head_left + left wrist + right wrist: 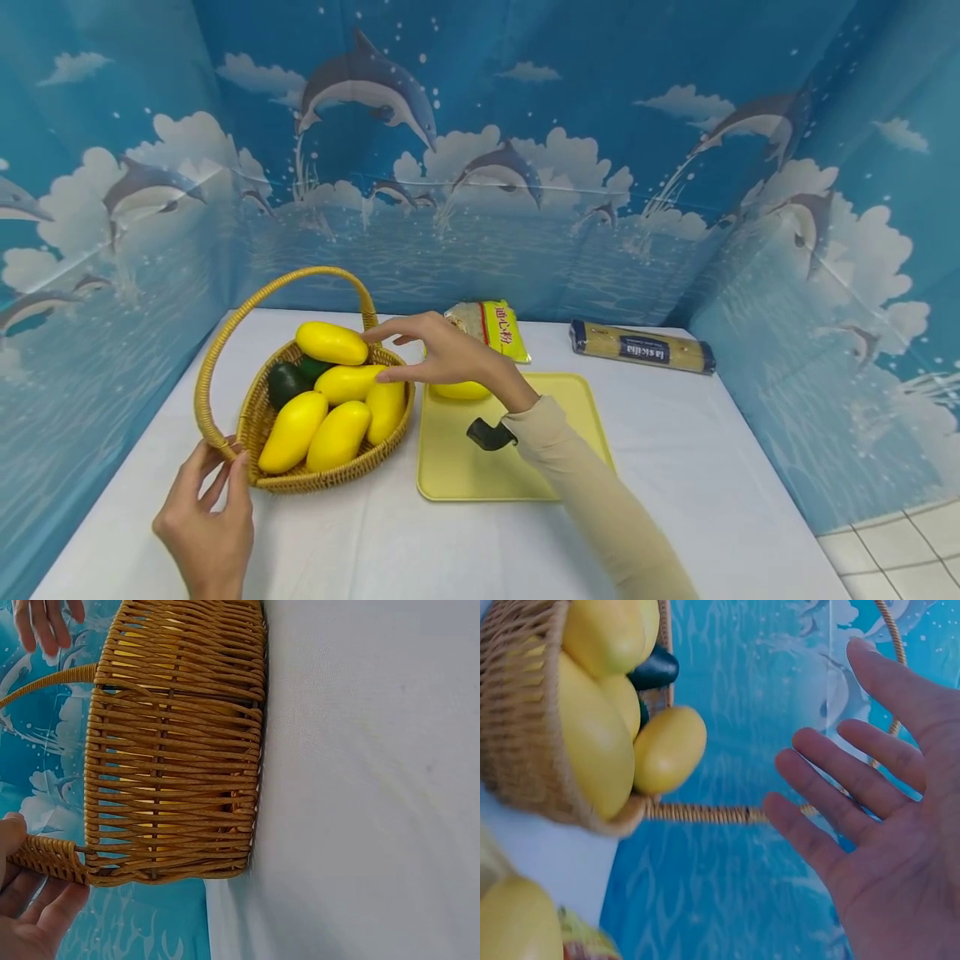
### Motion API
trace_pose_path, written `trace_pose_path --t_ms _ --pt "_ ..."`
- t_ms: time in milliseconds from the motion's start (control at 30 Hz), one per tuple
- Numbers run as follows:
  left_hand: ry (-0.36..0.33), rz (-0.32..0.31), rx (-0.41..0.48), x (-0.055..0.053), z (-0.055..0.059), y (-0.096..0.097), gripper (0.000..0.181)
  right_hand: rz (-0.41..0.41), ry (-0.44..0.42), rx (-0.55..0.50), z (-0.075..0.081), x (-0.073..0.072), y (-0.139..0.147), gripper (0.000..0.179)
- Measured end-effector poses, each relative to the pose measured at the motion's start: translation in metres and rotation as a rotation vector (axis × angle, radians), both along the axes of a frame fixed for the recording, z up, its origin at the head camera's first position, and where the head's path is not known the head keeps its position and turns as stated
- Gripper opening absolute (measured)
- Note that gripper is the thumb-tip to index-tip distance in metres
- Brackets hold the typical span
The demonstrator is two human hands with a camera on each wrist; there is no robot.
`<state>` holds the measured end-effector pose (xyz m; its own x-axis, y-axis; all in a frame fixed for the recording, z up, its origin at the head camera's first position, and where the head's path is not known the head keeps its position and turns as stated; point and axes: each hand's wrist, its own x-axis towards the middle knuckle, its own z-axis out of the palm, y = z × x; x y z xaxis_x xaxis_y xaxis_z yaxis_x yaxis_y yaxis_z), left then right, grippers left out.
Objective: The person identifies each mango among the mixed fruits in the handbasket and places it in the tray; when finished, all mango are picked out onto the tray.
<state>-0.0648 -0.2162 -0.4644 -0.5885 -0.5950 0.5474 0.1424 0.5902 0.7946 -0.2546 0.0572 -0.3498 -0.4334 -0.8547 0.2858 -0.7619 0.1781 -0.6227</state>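
A wicker basket with a tall arched handle holds several yellow mangoes and dark green, avocado-like fruit. My left hand pinches the handle's near base between thumb and fingers; the left wrist view shows this grip beside the woven wall. Over the basket's right side hovers my right hand, fingers extended and spread. In the right wrist view its palm faces the camera with nothing in it, apart from the mangoes. Another mango lies on the yellow tray, partly hidden by my right arm.
Behind the tray lies a yellow-and-clear food packet. A long pasta package rests at the back right of the white-covered table. Blue dolphin-print curtains enclose the table at the back and both sides.
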Motion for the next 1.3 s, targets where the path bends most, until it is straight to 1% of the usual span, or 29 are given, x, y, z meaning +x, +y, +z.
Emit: trace_pose_path --t_ms 167,300,500,667,933,1133,1233,1300 --pt "0.001 -0.009 -0.010 0.000 -0.001 0.000 0.043 0.021 -0.028 -0.005 -0.002 -0.010 -0.022 0.053" --pt "0.019 -0.013 -0.013 0.000 0.000 0.000 0.042 0.005 -0.026 -0.018 -0.006 -0.019 -0.037 0.056" --pt "0.026 -0.019 -0.005 0.000 0.001 0.000 0.042 -0.036 -0.061 -0.028 -0.021 -0.032 -0.054 0.061" --pt "0.016 -0.014 0.002 0.000 0.001 0.000 0.043 -0.070 -0.057 -0.011 -0.033 -0.040 -0.063 0.066" --pt "0.008 -0.010 0.002 0.000 0.000 0.000 0.044 -0.077 -0.130 0.060 -0.043 -0.045 -0.068 0.072" --pt "0.011 -0.008 -0.002 0.000 0.001 0.000 0.043 -0.069 -0.189 0.080 -0.050 -0.048 -0.073 0.072" --pt "0.008 -0.005 -0.001 0.000 0.000 0.000 0.044 -0.064 -0.195 0.090 -0.053 -0.050 -0.076 0.071" --pt "0.005 -0.005 -0.003 0.000 0.000 0.000 0.044 -0.062 -0.184 0.096 -0.055 -0.051 -0.077 0.070"
